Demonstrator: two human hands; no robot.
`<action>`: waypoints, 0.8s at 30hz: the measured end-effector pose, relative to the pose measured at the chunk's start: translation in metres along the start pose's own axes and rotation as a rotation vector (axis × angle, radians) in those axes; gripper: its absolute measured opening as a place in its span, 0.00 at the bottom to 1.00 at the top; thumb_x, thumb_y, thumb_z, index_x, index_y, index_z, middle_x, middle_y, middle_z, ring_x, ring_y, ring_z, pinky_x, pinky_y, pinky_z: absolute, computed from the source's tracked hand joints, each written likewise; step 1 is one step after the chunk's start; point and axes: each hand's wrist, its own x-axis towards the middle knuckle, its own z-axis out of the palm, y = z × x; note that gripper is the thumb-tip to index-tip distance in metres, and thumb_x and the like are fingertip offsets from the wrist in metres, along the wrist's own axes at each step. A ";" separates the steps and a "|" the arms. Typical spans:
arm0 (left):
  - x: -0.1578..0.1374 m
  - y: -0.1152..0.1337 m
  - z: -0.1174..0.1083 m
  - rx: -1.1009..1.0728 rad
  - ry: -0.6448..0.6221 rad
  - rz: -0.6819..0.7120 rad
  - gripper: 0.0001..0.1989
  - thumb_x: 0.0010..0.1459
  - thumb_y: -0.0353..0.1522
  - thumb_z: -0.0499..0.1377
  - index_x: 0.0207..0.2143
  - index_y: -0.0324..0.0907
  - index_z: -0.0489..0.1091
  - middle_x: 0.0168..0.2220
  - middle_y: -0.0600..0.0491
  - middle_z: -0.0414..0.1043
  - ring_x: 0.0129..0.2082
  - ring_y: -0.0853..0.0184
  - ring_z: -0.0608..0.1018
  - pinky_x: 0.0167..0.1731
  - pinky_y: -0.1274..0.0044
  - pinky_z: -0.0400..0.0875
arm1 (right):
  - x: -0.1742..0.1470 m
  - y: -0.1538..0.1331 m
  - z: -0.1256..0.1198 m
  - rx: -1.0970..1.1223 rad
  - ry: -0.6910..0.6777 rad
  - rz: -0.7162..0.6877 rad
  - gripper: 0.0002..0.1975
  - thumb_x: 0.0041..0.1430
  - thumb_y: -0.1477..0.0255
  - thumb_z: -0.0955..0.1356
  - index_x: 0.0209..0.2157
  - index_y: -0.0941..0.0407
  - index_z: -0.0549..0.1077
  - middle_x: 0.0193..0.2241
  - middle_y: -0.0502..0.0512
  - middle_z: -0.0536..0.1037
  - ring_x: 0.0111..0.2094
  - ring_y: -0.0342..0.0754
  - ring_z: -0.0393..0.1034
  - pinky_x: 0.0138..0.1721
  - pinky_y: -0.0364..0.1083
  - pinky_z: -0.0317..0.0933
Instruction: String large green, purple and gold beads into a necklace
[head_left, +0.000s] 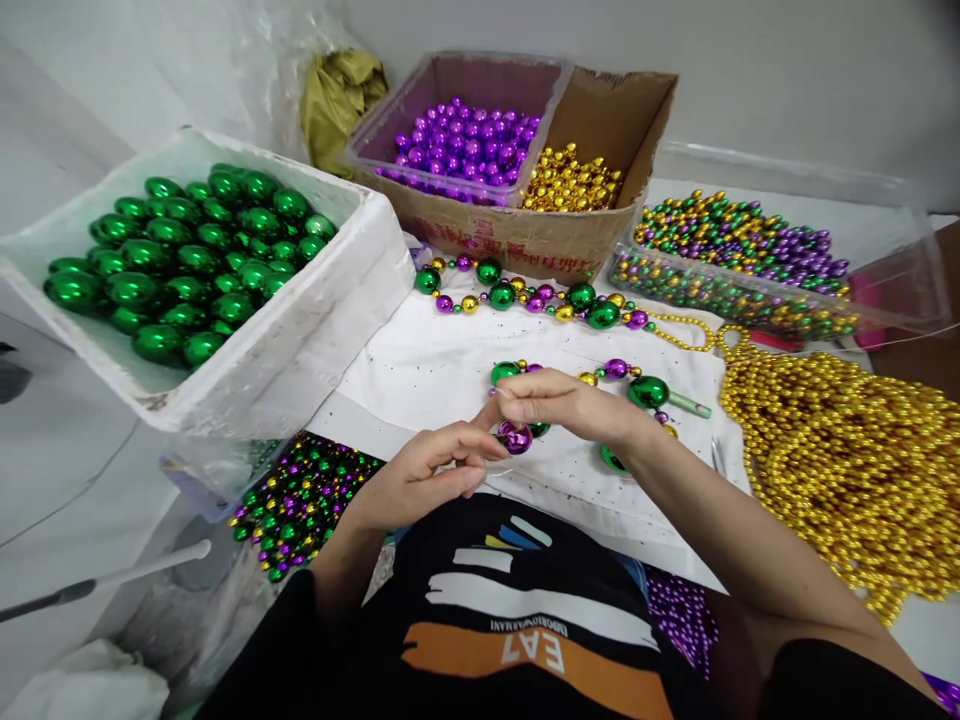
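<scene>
My left hand (439, 465) is closed, thumb and fingers together, with its fingertips close beside a shiny purple bead (516, 437). A fine pale thread (501, 471) shows just under those fingertips. Pinched closed above it, my right hand (559, 405) holds what looks like the same thread, mostly hidden by the fingers. Around my hands lies a string of green, purple and gold beads, with a large green bead (649, 391) right of my right hand. Part of this string is covered by my right hand and wrist.
A white foam box (262, 350) of green beads stands left. Behind are a plastic tub (457, 185) of purple beads, a cardboard box (480, 230) with gold ones, and a clear bin (720, 285) of mixed beads. Gold bead strands (847, 470) are heaped right, near scissor-like metal tips (718, 457).
</scene>
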 end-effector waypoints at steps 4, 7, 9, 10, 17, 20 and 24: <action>0.003 -0.009 -0.004 -0.136 0.084 0.045 0.11 0.61 0.34 0.60 0.45 0.41 0.74 0.30 0.52 0.73 0.26 0.72 0.72 0.31 0.77 0.68 | -0.001 0.002 0.003 0.327 -0.048 0.091 0.19 0.63 0.55 0.67 0.27 0.55 0.69 0.27 0.53 0.80 0.36 0.51 0.77 0.44 0.56 0.70; 0.016 -0.024 -0.005 -0.335 0.183 0.099 0.09 0.60 0.33 0.62 0.43 0.40 0.74 0.23 0.57 0.68 0.24 0.72 0.71 0.34 0.75 0.71 | -0.009 0.013 0.008 0.447 0.109 0.095 0.19 0.60 0.54 0.69 0.26 0.54 0.66 0.22 0.50 0.75 0.33 0.52 0.76 0.41 0.55 0.69; 0.028 -0.035 -0.003 -0.441 0.257 0.115 0.08 0.59 0.33 0.63 0.41 0.40 0.73 0.20 0.60 0.64 0.22 0.74 0.69 0.37 0.75 0.72 | -0.017 0.024 0.013 0.495 0.237 0.123 0.19 0.59 0.54 0.70 0.26 0.54 0.65 0.21 0.49 0.72 0.32 0.51 0.75 0.40 0.53 0.68; 0.035 -0.040 -0.001 -0.482 0.290 0.110 0.08 0.58 0.33 0.64 0.40 0.40 0.72 0.19 0.60 0.63 0.21 0.75 0.68 0.37 0.75 0.72 | -0.022 0.029 0.015 0.517 0.299 0.145 0.19 0.59 0.55 0.70 0.26 0.54 0.65 0.21 0.48 0.72 0.31 0.50 0.75 0.39 0.51 0.67; 0.080 -0.056 0.015 -0.616 0.347 0.094 0.09 0.53 0.33 0.65 0.35 0.40 0.70 0.20 0.61 0.64 0.18 0.78 0.62 0.34 0.77 0.74 | -0.046 0.063 0.024 0.557 0.601 0.198 0.18 0.58 0.55 0.70 0.26 0.53 0.65 0.22 0.48 0.70 0.29 0.48 0.72 0.34 0.47 0.63; 0.094 -0.058 0.021 -0.573 0.333 0.098 0.09 0.52 0.33 0.65 0.34 0.39 0.70 0.21 0.60 0.65 0.18 0.78 0.63 0.27 0.80 0.70 | -0.052 0.069 0.025 0.537 0.669 0.183 0.17 0.59 0.56 0.70 0.27 0.53 0.66 0.23 0.48 0.71 0.29 0.48 0.71 0.35 0.47 0.63; 0.101 -0.054 0.028 -0.528 0.264 0.064 0.08 0.53 0.32 0.64 0.34 0.38 0.70 0.21 0.60 0.65 0.17 0.78 0.62 0.22 0.81 0.66 | -0.062 0.068 0.026 0.465 0.724 0.121 0.16 0.61 0.58 0.69 0.27 0.53 0.66 0.23 0.48 0.72 0.28 0.47 0.71 0.37 0.48 0.64</action>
